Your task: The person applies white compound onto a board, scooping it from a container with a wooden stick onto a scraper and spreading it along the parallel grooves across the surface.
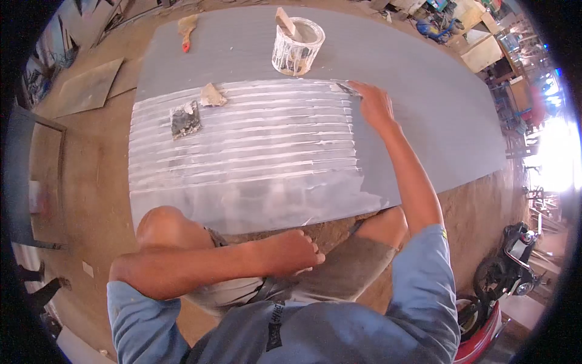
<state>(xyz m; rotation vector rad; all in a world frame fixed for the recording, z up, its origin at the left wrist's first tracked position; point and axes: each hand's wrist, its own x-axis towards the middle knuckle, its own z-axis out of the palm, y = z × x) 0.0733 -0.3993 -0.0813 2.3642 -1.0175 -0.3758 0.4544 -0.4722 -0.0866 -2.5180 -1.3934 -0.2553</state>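
My right hand (377,108) is closed on a flat putty scraper (344,89), whose blade rests on the far right edge of the white streaks. Those streaks of putty (242,142) run in several rows across a large grey sheet (424,121). Nearest me, the white is spread in a smooth, thin band. My left hand (291,252) is curled into a loose fist over my lap, with nothing showing in it. A putty-smeared dark square plate (185,120) lies on the streaks, beside a pale, putty-crusted piece (213,95).
At the sheet's far side stands a putty-coated bucket (297,51) with a wooden stick (285,22) in it. A paintbrush (187,31) lies to its left. A loose board (88,86) is on the ground at left. A motorcycle (506,267) stands at right.
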